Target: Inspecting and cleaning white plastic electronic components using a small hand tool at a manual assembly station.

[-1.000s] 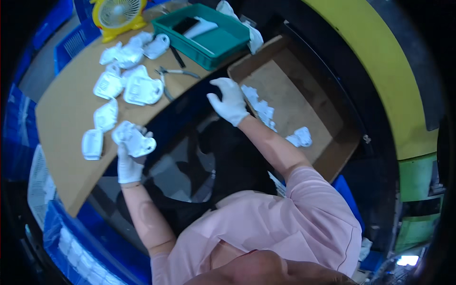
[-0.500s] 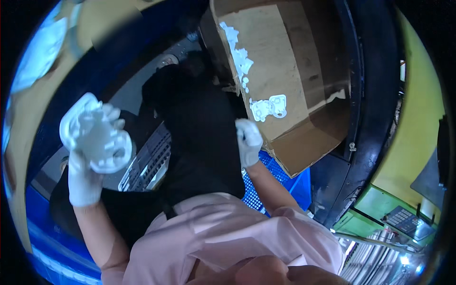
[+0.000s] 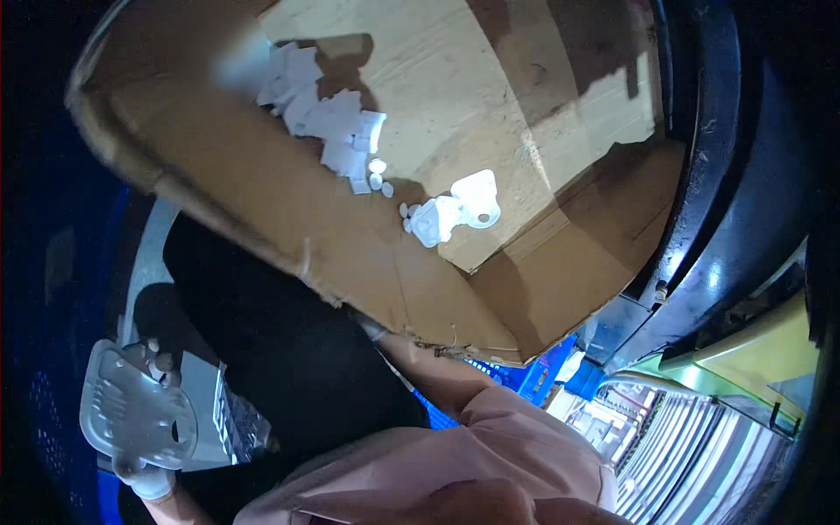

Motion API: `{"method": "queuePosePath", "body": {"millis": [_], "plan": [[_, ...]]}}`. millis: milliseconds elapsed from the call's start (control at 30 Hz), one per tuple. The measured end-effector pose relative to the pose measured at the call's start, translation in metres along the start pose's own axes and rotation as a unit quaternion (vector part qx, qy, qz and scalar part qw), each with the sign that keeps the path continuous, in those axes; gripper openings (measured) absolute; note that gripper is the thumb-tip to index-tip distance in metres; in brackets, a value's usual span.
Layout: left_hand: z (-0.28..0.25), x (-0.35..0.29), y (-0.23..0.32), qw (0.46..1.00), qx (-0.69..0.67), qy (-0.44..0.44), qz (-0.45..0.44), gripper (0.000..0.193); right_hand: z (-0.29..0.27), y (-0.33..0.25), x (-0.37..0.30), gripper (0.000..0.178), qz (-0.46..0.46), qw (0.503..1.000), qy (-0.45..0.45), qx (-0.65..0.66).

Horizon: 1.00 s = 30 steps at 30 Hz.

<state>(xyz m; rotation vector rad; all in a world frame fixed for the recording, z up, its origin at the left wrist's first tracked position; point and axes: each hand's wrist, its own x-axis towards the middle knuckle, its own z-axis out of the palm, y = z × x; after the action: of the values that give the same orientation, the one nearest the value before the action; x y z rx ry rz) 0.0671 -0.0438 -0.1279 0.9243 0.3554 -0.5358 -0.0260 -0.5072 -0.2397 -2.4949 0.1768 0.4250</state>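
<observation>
Left hand (image 3: 144,477) gripping white part (image 3: 144,416); cardboard box (image 3: 262,206), scraps (image 3: 335,116) inside

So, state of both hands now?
Left white-gloved hand: grip closed on a white moulded plastic part.
Right hand: hidden behind the brown cardboard box, grip cannot be told.

Open cardboard box (image 3: 376,271), seen from above; loose white items carried on pale brown box floor (image 3: 446,96). Flat white pieces (image 3: 337,122), irregular in outline, heaped and overlapped along near left wall. Small white discs (image 3: 376,182) scattered at lower end of heap; further few grouped by two-lobed white part (image 3: 442,215), contact with it not discernible. Two-lobed part laid toward lower corner, lobes joined by narrow neck; right lobe pierced by hole. Box floor partly shaded.
</observation>
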Motion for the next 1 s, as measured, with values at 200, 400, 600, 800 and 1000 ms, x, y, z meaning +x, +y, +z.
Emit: {"method": "queuePosePath", "body": {"millis": [200,400,600,800,1000], "plan": [[-0.046,0.035,-0.021,0.996,-0.039,-0.076,0.016,0.11,-0.039,0.025,-0.014,0.027,0.067,0.997,0.034,0.016],[-0.027,0.08,-0.03,0.989,-0.073,-0.128,0.006,0.112,-0.071,0.044,-0.043,0.028,0.139,0.988,0.061,0.042],[-0.005,0.113,-0.035,0.98,-0.11,-0.167,0.003,0.113,-0.097,0.056,-0.072,0.029,0.197,0.975,0.078,0.068],[0.023,0.147,-0.04,0.968,-0.15,-0.202,0.011,0.116,-0.124,0.069,-0.088,0.029,0.242,0.962,0.092,0.091],[0.047,0.168,-0.04,0.955,-0.192,-0.226,0.028,0.118,-0.145,0.078,-0.098,0.03,0.275,0.95,0.096,0.112]]}}
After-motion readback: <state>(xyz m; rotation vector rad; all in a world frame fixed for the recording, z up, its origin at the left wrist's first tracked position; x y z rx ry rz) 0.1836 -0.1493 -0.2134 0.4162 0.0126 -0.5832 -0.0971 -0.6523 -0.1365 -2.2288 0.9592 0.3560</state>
